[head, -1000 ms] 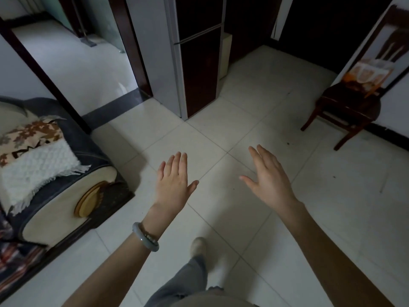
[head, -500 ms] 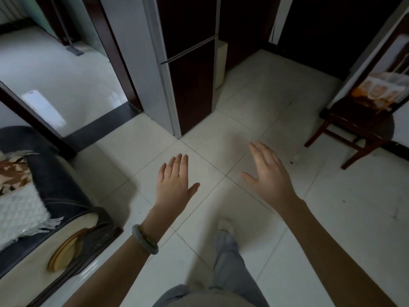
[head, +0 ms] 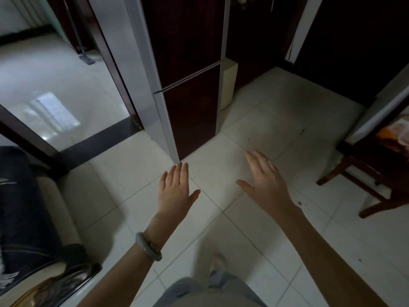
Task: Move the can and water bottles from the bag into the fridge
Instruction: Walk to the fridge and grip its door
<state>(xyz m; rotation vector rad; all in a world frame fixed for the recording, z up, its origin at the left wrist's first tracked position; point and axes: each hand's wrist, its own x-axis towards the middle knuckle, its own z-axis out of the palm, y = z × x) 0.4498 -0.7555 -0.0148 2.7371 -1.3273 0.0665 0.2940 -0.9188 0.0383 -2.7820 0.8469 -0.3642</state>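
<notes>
Head view: left hand (head: pixel 174 193), right hand (head: pixel 266 185) empty (fingers spread), fridge (head: pixel 190 85) shut.

I see a fridge (head: pixel 190 91) with glossy dark-red door panels and a smooth, satin silver frame. The floor tiles (head: pixel 254 120) look pale, glazed and faintly speckled with grit. The chair (head: pixel 363 173) is varnished reddish-brown wood. On my left wrist sits a polished grey-green stone bangle (head: pixel 148 246).

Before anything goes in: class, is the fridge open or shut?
Shut. Both dark doors of the fridge sit flush, no interior showing.
</notes>
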